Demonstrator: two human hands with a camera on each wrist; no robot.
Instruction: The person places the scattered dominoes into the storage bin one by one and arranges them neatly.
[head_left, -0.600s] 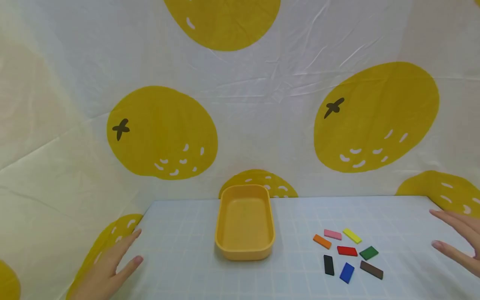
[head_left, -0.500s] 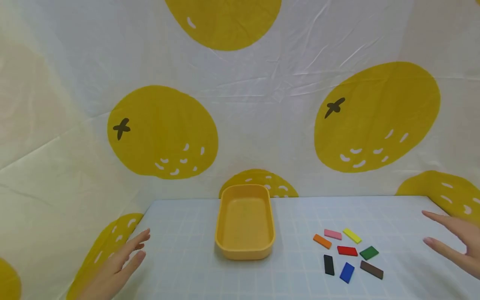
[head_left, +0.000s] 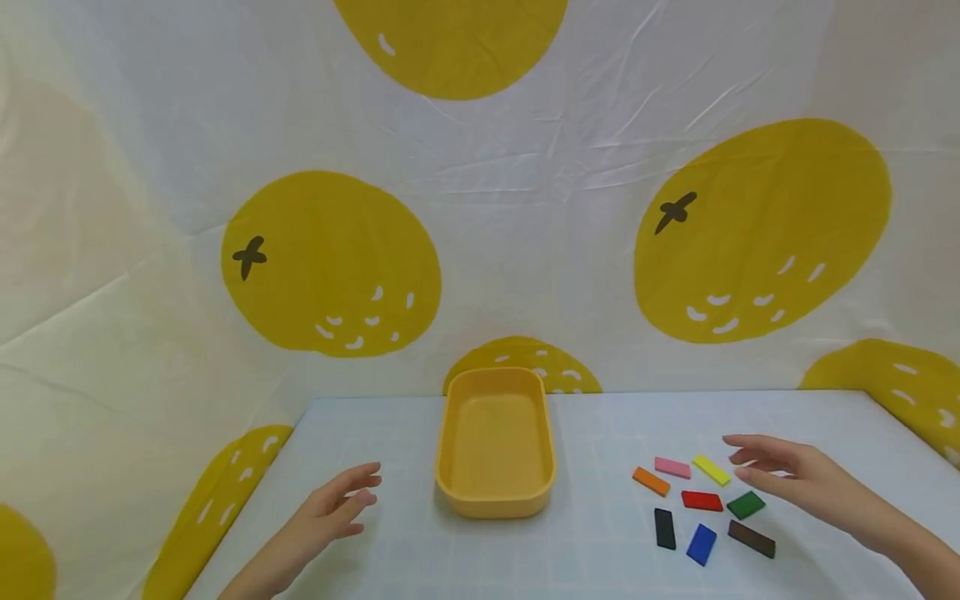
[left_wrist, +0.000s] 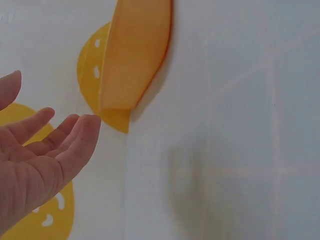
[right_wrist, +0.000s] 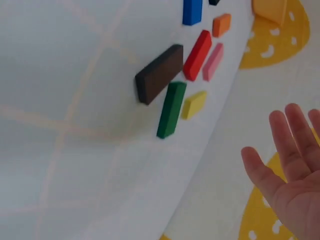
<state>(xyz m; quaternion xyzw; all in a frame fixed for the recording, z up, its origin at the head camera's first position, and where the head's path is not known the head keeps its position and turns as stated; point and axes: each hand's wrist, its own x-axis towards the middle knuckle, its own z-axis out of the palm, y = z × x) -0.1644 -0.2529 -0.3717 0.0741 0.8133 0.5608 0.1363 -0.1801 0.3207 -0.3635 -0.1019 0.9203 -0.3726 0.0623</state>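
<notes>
Ok, R hand [head_left: 783,471] just swung in from the right edge to just right of the yellow block [head_left: 711,470] and green block [head_left: 746,505], fingers loosely extended, thumb apart, nothing in it. L hand [head_left: 326,517] came inward too, now left of the yellow-orange tray [head_left: 495,506], not touching it, fingers relaxed & a bit bent, also nothing held. So R's near the blocks now, but nothing's lifted yet imo: pink block [head_left: 672,467], orange block [head_left: 651,482], red block [head_left: 702,501], black block [head_left: 664,529], blue block [head_left: 702,545] and brown block [head_left: 752,539] all lie flat on the table [head_left: 592,542], right of the tray, unmoved afaict. Hard to tell how high R hovers. R wrist cam cuts off the black block & most of the tray; L wrist cam crops the tray too.
</notes>
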